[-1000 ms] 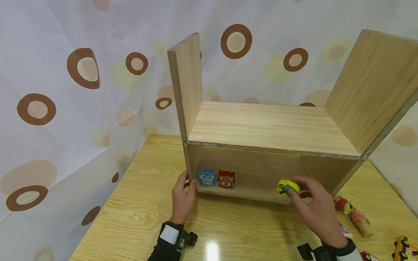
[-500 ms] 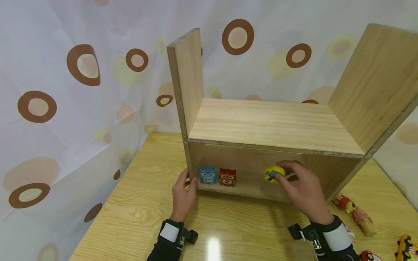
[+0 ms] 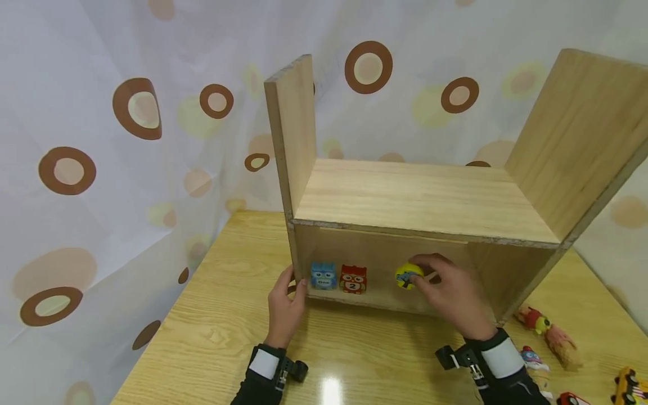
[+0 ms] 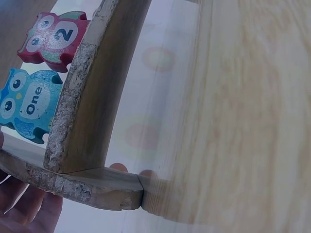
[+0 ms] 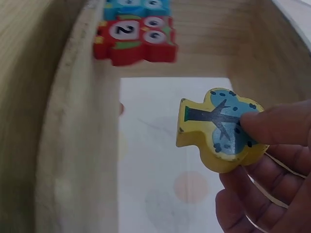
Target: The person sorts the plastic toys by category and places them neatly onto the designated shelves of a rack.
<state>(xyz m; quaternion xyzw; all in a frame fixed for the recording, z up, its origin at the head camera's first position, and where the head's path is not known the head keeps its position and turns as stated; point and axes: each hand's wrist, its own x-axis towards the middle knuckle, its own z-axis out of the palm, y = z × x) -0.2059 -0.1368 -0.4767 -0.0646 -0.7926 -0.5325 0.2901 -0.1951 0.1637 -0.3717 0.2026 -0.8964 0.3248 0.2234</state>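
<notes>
My right hand (image 3: 453, 292) pinches a yellow tree-shaped block (image 5: 218, 126) with a blue painted crown, thumb on its painted face. It is held at the lower compartment of the wooden shelf (image 3: 425, 197). My left hand (image 3: 285, 309) grips the shelf's left side board low down, thumb at the front edge; in the left wrist view its fingers (image 4: 29, 206) show only partly. Inside the lower compartment, at its left end, stand a blue owl block (image 3: 323, 276) reading "One" and a red owl block (image 3: 353, 279) marked 2, side by side.
Right of the shelf on the wooden table (image 3: 243, 247) lie a small doll-like toy (image 3: 536, 320), an ice-cream-cone-like toy (image 3: 563, 344), a figure with a blue and red top (image 3: 532, 357), a red toy car (image 3: 572, 399) and a yellow toy vehicle (image 3: 629, 385). Patterned cloth hangs behind.
The right hand has carried the tree-shaped block leftward along the lower compartment, nearer the red owl block. My left hand keeps its place on the side board.
</notes>
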